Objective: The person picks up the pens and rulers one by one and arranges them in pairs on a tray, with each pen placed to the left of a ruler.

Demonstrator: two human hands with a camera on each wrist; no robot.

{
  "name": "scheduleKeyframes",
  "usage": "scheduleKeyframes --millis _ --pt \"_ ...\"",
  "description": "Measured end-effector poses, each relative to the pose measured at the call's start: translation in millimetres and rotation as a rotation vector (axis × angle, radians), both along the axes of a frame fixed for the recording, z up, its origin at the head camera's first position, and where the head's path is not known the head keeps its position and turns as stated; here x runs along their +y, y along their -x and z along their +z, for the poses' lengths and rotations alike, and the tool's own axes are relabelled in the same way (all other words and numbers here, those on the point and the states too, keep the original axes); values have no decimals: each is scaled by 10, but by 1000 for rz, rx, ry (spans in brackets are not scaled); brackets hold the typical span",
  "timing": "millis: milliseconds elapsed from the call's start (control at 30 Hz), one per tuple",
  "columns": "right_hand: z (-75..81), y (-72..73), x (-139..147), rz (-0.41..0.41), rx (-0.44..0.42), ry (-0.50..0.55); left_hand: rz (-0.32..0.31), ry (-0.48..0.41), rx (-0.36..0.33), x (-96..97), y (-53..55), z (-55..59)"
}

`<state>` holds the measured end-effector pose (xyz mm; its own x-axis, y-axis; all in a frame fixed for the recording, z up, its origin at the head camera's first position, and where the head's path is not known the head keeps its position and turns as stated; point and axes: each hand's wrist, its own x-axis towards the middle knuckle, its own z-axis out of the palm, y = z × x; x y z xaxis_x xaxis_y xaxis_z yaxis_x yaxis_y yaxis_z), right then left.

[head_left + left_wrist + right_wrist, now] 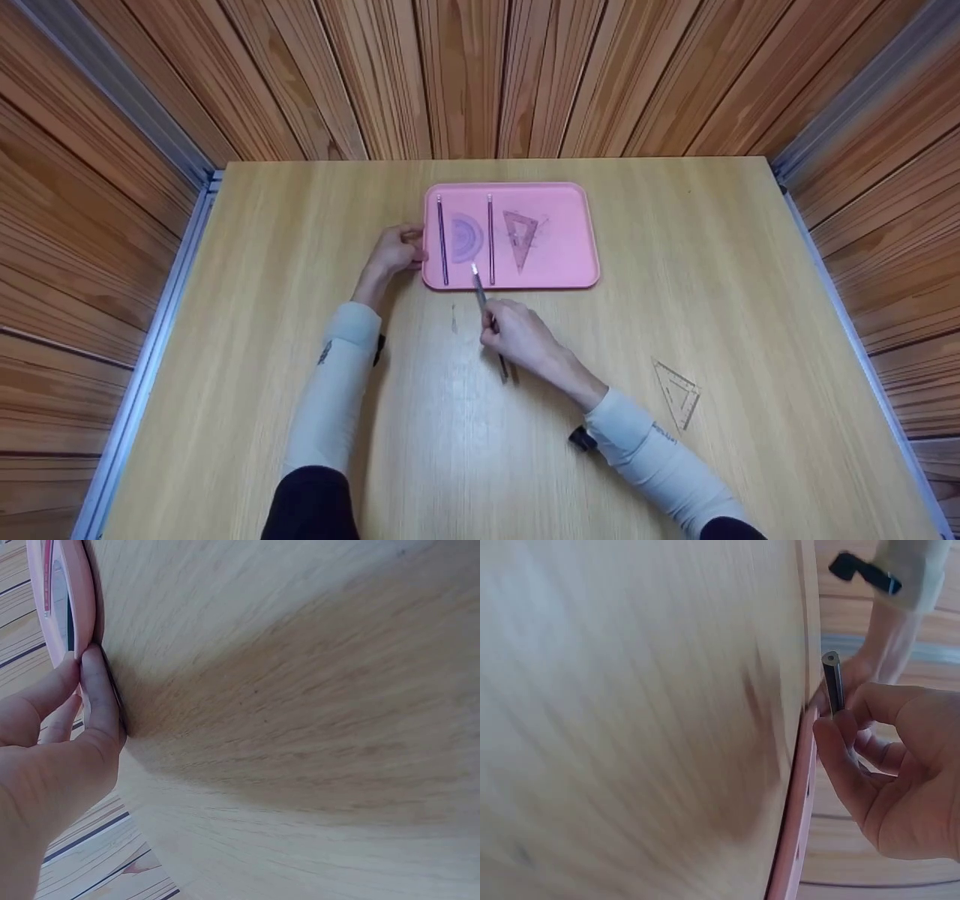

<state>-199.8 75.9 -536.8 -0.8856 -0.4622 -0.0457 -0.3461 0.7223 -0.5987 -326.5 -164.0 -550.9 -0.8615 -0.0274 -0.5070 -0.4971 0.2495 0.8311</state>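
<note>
My left hand [397, 251] pinches the left rim of a pink tray [570, 240], thumb above and fingers below, as the left wrist view shows. Between thumb and fingers of my right hand [521, 334] is a dark pencil [479, 283], held at a slant. Its pale end overlaps the tray's front rim in the head view; the other end points toward me. On the tray lie a left pencil [442, 240] and a second pencil [491, 240], roughly parallel. A clear protractor [472, 236] sits between them. Right of the second pencil lies a see-through set square [514, 223].
Another clear set square [667, 386] lies on the wooden table [750, 300], beyond my right forearm. Wood-plank walls [465, 82] stand behind the table and on both sides, with metal frame posts [150, 352] along the side edges.
</note>
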Motion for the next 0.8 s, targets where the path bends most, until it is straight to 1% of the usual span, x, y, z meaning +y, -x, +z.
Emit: scheduleKeyframes --millis 200,400,633,800 --pt "47 246 129 -46 -2 28 2 -5 2 -5 -4 -1" --pt "103 483 251 -105 -16 15 0 -11 9 -8 -17 16" --pt "129 738 382 -153 -12 2 4 11 7 2 -22 21" --pt "129 920 486 -192 -15 -21 -26 12 61 4 -14 -3"
